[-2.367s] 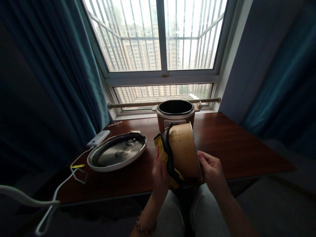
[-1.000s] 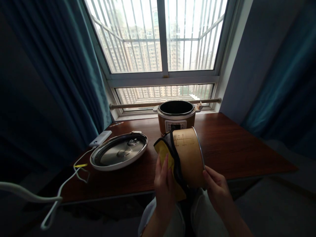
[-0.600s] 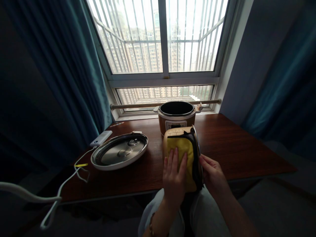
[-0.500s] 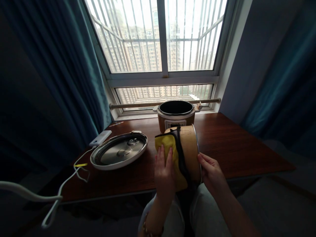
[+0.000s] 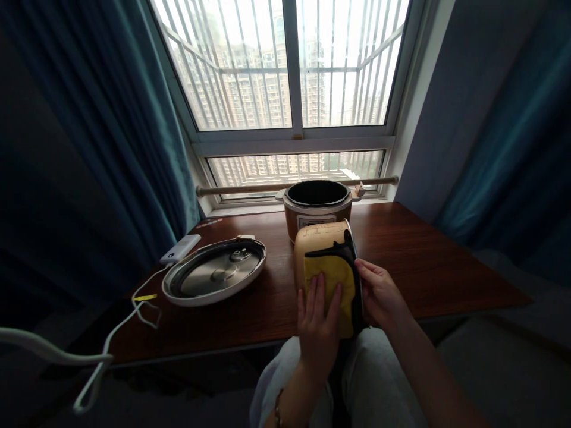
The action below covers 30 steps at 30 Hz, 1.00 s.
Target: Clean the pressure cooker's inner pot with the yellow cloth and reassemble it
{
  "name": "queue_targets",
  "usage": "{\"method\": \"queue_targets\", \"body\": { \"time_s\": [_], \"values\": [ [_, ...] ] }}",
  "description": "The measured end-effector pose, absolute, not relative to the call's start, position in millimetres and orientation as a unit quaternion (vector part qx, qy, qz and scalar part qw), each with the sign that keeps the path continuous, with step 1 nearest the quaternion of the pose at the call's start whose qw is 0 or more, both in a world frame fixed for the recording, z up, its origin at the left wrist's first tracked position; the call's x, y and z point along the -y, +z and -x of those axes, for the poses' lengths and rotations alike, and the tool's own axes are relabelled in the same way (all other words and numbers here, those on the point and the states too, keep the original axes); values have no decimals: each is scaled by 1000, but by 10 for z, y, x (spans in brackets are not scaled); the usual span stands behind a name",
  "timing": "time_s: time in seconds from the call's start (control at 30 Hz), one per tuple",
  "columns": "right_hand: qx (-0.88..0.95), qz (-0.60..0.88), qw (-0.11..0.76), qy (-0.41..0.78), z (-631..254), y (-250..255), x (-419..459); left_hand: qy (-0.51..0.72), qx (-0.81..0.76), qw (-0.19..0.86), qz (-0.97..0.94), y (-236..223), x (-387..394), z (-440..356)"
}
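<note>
A tan inner pot [image 5: 314, 238] lies tipped on its side above my lap, its rim to the right and its rounded base to the left. My left hand [image 5: 319, 324] is spread flat on a yellow cloth with dark edging [image 5: 328, 267], pressing it against the pot's outer wall. At the rim, my right hand [image 5: 379, 291] grips the pot with the thumb on the outside; most of its other fingers are hidden. Just behind stands the cooker body [image 5: 292, 217], open at the top, its lower front partly covered by the pot.
To the left, a round lid [image 5: 209, 300] lies with its metal inner side up. Beside it are a white device [image 5: 181, 248] and a white cable [image 5: 111, 339] that hangs past the table's front edge. The wooden table [image 5: 428, 261] reaches to a barred window [image 5: 250, 71].
My left hand has slid the yellow cloth rightward along the pot's wall toward the rim, uncovering the base end. The right hand has risen slightly with the rim.
</note>
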State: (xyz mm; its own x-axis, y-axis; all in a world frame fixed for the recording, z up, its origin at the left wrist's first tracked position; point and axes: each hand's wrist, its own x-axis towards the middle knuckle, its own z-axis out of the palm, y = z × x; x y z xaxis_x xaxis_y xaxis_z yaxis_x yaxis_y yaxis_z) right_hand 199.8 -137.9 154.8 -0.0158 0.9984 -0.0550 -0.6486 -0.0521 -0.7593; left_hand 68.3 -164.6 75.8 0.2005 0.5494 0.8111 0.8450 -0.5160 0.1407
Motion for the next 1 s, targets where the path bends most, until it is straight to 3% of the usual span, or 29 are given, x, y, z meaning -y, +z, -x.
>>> {"method": "queue_targets", "body": {
  "time_s": [0.1,0.33,0.73,1.0],
  "values": [
    [297,317,615,658,-2025,1567,1370,-462,499,133,721,690,1561,-531],
    [316,314,613,653,-2044,1410,1394,-595,512,-131,605,454,1539,-374],
    [402,403,618,542,-2041,784,1794,-635,491,-108,587,365,1704,-375],
    [355,367,614,602,-1971,1063,1936,-611,503,-67,607,384,1904,-338]
  ]
}}
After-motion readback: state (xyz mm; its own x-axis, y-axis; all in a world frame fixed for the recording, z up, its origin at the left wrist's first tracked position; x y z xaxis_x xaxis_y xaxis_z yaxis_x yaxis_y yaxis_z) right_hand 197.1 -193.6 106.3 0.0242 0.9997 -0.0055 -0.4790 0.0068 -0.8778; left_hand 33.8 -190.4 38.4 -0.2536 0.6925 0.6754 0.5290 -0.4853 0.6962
